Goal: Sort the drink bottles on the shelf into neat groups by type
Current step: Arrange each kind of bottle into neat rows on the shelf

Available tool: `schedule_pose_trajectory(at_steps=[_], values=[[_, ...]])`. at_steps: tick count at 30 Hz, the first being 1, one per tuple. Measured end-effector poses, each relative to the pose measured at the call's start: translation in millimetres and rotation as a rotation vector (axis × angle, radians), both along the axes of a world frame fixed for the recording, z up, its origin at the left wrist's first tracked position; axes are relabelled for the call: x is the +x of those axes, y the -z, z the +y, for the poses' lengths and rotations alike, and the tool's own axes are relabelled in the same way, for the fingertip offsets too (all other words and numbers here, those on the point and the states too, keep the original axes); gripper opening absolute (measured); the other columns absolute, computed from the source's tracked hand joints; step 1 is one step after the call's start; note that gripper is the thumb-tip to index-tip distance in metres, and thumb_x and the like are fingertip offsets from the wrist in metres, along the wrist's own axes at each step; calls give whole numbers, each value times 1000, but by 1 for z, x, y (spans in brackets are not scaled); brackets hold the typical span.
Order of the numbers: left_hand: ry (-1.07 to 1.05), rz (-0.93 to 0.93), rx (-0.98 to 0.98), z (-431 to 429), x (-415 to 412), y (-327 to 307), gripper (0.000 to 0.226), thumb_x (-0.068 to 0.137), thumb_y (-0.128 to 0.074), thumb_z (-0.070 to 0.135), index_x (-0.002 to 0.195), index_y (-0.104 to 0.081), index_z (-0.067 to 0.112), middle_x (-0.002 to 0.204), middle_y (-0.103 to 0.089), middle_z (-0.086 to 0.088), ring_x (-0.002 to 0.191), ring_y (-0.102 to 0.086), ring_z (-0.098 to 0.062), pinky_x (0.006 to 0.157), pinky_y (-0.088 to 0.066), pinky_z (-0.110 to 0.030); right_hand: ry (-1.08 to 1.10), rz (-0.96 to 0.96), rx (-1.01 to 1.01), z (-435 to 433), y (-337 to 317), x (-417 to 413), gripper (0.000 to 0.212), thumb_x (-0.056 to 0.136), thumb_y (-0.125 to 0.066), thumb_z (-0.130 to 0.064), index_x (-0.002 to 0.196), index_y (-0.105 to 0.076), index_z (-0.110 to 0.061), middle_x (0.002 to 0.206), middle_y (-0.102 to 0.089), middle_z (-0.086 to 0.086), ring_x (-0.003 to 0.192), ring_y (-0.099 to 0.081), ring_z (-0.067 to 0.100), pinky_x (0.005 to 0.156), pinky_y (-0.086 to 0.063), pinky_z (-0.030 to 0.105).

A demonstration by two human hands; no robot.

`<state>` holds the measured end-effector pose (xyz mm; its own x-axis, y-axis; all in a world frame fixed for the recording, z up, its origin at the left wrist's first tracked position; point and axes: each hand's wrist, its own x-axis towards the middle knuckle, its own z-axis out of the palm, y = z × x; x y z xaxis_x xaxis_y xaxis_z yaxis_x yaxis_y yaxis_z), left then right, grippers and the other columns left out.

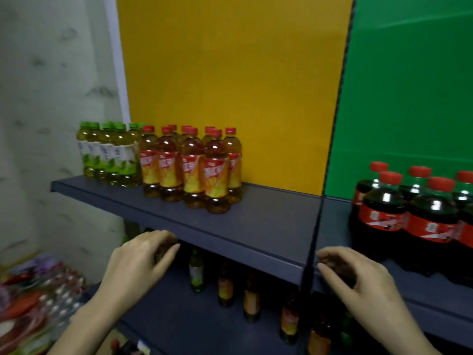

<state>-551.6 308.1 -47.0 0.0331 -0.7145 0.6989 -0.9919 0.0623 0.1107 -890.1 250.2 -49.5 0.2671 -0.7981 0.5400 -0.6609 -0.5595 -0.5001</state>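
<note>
Head view: both hands hover in front of the lip of the upper shelf (256, 226), the left hand (143, 262) towards the left end and the right hand (355, 278) just right of the dark upright post (312, 239). The fingers of both are loosely curled, and as far as the blur allows me to judge they hold nothing. The upper shelf already looks sorted: green-capped tea bottles (107, 152) stand packed at the left, red-capped tea bottles (192, 167) stand touching them on the right, and cola bottles (422, 216) stand well apart beyond the post. The unsorted lot is on the lower shelf (179, 316), below the hands and further in, partly under the overhang of the shelf above. There a green-label bottle (197, 272) stands at the back, and orange-label bottles (225, 285) run from it in a loose slanting line towards the near right, ending by the post. All stand upright, so their long axis is vertical and their necks point up at the underside of the shelf above. My reading is that the left hand is the nearer one to the green-label bottle, which lies down and slightly right of its fingers (166, 242), while the right hand is nearer the bottles at the post end. Either reach would have to go under the lip and take a bottle from the side. Blurred packets (38, 290) lie at far left.
</note>
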Motion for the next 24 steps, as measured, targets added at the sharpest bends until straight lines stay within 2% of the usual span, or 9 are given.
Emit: schedule_pose_trajectory(at_steps=[2, 5, 8, 10, 13, 18, 21, 24], values=[[-7, -11, 7, 3, 32, 1, 31, 81, -40, 49, 82, -63, 29, 69, -62, 17, 61, -60, -5, 42, -38, -17, -9, -4, -6, -3, 0, 39, 27, 79, -68, -27, 81, -53, -49, 85, -64, -28, 88, -58, -11, 75, -45, 10], [-1, -32, 17, 2, 75, -1, 29, 81, -40, 49, 81, -63, 30, 69, -61, 18, 61, -61, -6, 43, -35, -16, -21, -11, -22, -11, -2, 91, 21, 81, -65, -29, 85, -54, -46, 90, -63, -26, 86, -61, -4, 77, -48, 18], [31, 17, 41, -7, 110, -4, 28, 81, -41, 50, 84, -62, 31, 72, -60, 20, 65, -61, -5, 47, -38, -17, -28, -35, -19, -23, -7, 131, 19, 82, -65, -28, 88, -55, -43, 90, -64, -22, 87, -62, 0, 78, -51, 24], [61, 46, 39, -18, 129, -3, 25, 82, -46, 48, 89, -62, 30, 78, -62, 18, 72, -61, -4, 53, -40, -16, -21, -45, -7, -32, -12, 152, 17, 82, -65, -27, 91, -57, -39, 91, -64, -20, 87, -62, 0, 79, -52, 25], [89, 134, 34, -43, 153, -1, 25, 84, -60, 42, 102, -62, 25, 95, -64, 13, 90, -62, -9, 66, -47, -24, -18, -58, 8, -48, -19, 174, 19, 82, -65, -27, 96, -56, -37, 98, -63, -18, 91, -61, 2, 79, -53, 28], [194, 311, 9, -97, 183, -9, 50, 75, -55, 58, 111, -56, 23, 104, -57, 15, 94, -58, -10, 77, -51, -34, 21, -88, 81, -85, -29, 201, 37, 81, -67, -29, 115, -53, -26, 115, -58, -9, 104, -55, 8, 93, -48, 33], [222, 356, -15, -135, 197, -15, 50, 78, -68, 42, 119, -52, 19, 113, -57, 8, 103, -56, -16, 83, -48, -34, 56, -140, 120, -107, -36, 214, 53, 81, -66, -32, 128, -46, -19, 130, -51, -2, 114, -49, 11, 98, -42, 30], [261, 410, -29, -166, 208, -24, 62, 75, -67, 45, 126, -46, 17, 121, -53, 3, 110, -52, -16, 86, -47, -34, 70, -177, 127, -123, -43, 224, 63, 80, -64, -35, 135, -38, -20, 137, -45, -3, 122, -45, 12, 100, -39, 29]])
